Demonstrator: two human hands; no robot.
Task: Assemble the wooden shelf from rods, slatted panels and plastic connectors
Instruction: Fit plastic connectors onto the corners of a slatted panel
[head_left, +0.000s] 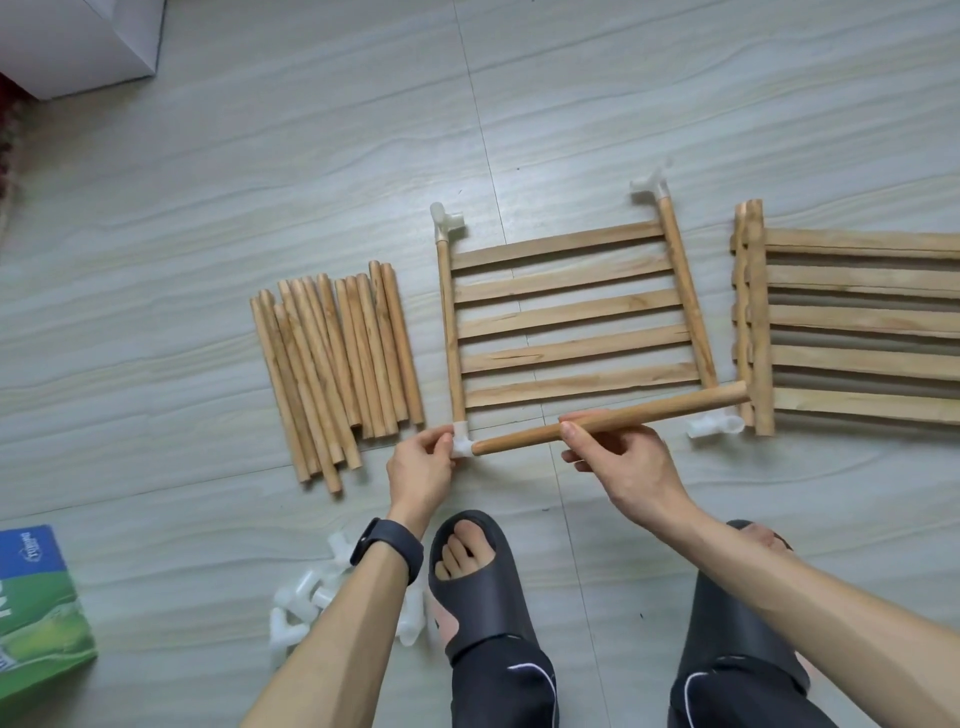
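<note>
A slatted wooden panel (571, 317) lies flat on the floor with white plastic connectors on its corners. My left hand (421, 467) pinches the near-left connector (461, 441). My right hand (618, 462) grips a wooden rod (649, 418) whose left end sits at that connector's side socket. The rod's right end hangs above the near-right connector (714, 427). The far-left connector (445, 218) and the far-right connector (649, 186) point upward.
Several loose rods (337, 369) lie in a pile left of the panel. A stack of more slatted panels (852, 322) lies at the right. Spare white connectors (306, 597) sit by my left forearm. A green-blue box (36, 608) and my slippered feet (483, 577) are near.
</note>
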